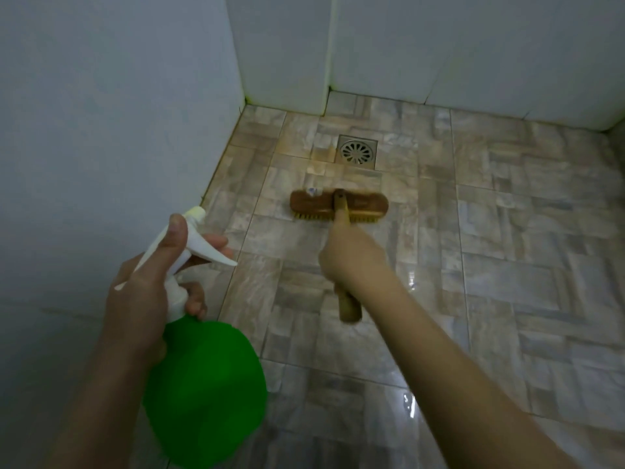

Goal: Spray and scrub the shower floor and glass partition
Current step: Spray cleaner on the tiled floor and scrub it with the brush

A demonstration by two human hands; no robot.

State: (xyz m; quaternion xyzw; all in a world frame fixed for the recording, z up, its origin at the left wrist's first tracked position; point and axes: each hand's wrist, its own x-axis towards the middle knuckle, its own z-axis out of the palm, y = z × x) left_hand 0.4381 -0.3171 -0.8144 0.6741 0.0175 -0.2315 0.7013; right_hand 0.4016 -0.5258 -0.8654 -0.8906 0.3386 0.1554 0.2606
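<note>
My left hand grips the white neck and trigger head of a green spray bottle at the lower left, nozzle pointing up and left. My right hand holds the wooden handle of a scrub brush. The brush's brown head with yellow bristles lies flat on the stone-patterned shower floor, just in front of the square metal drain. The handle's end sticks out below my right hand. The pale panel on the left stands beside the bottle; whether it is the glass partition I cannot tell.
White tiled walls close off the back, with a corner pillar behind the drain. The floor near the bottom shines wet. Dark grime lines the joint between wall and floor.
</note>
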